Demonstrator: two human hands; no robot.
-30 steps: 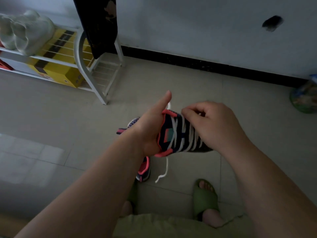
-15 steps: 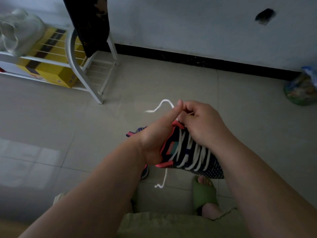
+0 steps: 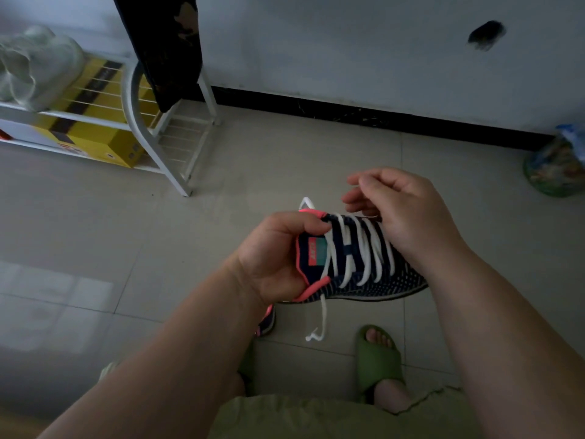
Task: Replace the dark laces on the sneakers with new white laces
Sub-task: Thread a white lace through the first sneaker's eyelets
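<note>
In both hands — navy sneaker, white laces crisscrossed

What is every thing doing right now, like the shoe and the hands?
Sneaker: held up, laced white.
White lace: one end dangling loose.
Left hand: grips the sneaker's collar.
Right hand: fingers curled above the laces; whether it pinches the lace is unclear.
Other sneaker: on the floor, mostly hidden.

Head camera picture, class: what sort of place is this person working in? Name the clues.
Probably a home entryway or hall: a white metal shoe rack holding a yellow cardboard box stands by the wall, on a beige tiled floor.
</note>
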